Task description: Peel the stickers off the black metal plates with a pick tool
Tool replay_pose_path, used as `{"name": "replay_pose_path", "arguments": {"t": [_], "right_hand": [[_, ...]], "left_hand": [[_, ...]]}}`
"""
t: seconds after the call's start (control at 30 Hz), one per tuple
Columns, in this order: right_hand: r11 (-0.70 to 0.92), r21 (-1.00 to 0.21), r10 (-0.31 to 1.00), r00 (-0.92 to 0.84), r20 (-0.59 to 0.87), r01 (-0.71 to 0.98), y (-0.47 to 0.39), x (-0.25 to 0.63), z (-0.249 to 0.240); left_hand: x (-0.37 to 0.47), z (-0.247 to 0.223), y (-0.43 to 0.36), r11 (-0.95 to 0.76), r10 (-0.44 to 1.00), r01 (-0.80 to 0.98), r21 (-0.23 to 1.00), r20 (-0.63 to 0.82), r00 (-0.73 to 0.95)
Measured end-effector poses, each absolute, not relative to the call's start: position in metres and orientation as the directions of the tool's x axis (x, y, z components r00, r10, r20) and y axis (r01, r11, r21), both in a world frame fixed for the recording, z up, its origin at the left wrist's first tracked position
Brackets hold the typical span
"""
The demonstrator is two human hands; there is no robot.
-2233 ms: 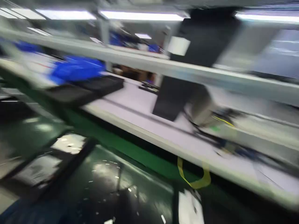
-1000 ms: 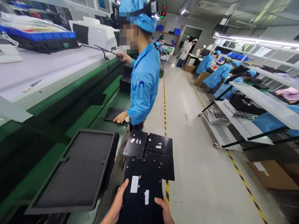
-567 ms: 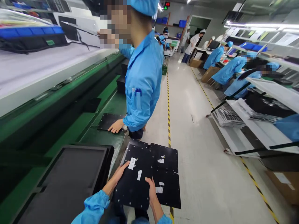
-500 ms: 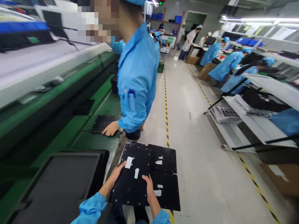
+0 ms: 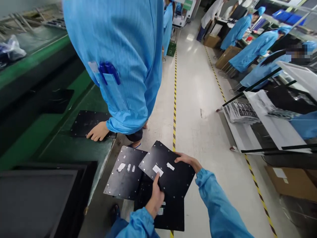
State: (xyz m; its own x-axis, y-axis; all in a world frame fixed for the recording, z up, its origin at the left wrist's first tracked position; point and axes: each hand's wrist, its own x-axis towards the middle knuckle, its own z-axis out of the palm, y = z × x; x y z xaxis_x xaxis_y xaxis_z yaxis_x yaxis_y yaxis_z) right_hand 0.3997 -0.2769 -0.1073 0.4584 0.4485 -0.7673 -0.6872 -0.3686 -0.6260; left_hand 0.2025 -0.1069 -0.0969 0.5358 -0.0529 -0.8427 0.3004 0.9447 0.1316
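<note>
A flat black panel [image 5: 168, 180] with small white labels and rivet-like dots is turned diagonally in front of me. My right hand [image 5: 187, 161] grips its upper right edge. My left hand [image 5: 156, 198] has its thumb pressed on a label near the panel's middle; its other fingers are largely hidden. Beneath lie another black panel [image 5: 127, 180], jutting out to the left with several labels, and a further dark panel [image 5: 173, 218] showing below. How the lower panels are supported is hidden.
A co-worker in a blue smock [image 5: 123, 59] stands close ahead, one hand on a black plate [image 5: 86, 122] on the green bench [image 5: 59, 148]. Black trays [image 5: 84, 175] are at lower left. Right of the striped floor tape [image 5: 175, 109] stand a white rack [image 5: 267, 122] and a carton [image 5: 292, 181].
My right hand has moved from the panel's middle to its upper right edge, and the top panel has turned diagonally, away from the left one. My left hand has shifted right. The co-worker appears closer.
</note>
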Motion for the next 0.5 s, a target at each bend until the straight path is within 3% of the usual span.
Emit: {"name": "replay_pose_path", "arguments": {"t": [0.23, 0.37, 0.5], "right_hand": [[-0.613, -0.518, 0.517, 0.193, -0.834, -0.596, -0.266, 0.47, -0.129], [-0.565, -0.623, 0.538, 0.33, -0.775, -0.542, -0.25, 0.47, -0.137], [-0.42, -0.743, 0.55, 0.506, -0.665, -0.521, -0.245, 0.46, -0.132]], "left_hand": [[0.21, -0.112, -0.154, 0.972, -0.093, 0.236, 0.012, -0.899, 0.428], [0.202, -0.111, -0.159, 0.938, -0.145, 0.347, -0.003, -0.913, 0.382], [0.135, -0.092, -0.158, 0.744, -0.302, 0.668, 0.012, -0.886, 0.352]]}}
